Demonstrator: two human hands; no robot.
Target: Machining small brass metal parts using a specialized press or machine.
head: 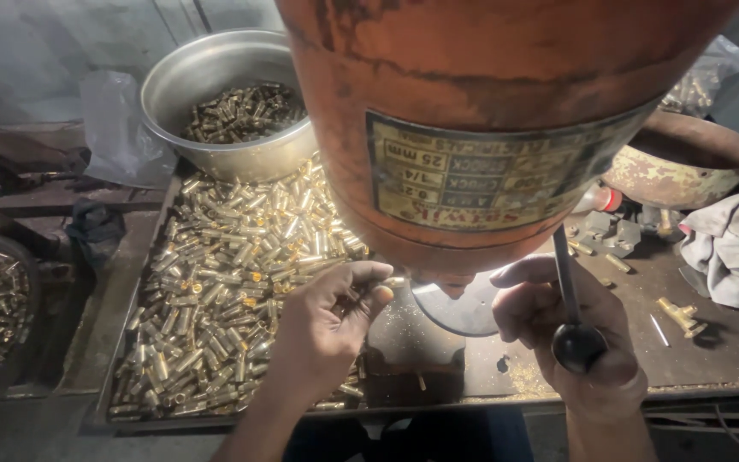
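**Small brass piece sits right under the orange machine**

I see my left hand [328, 318] pinching a small brass piece [393, 281], long way pointing right. My right hand [558, 329] is closed around the black-knobbed lever [576, 342]. The brass pile [224, 282] fills the tray's left side.

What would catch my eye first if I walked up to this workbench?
Probably the big orange machine head hanging over the bench at top centre, close to the camera. Next, the heap of shiny brass pieces filling the tray on the left, with a metal bowl behind it. Below, the left hand pinches one piece while the right hand grips a black-knobbed lever.
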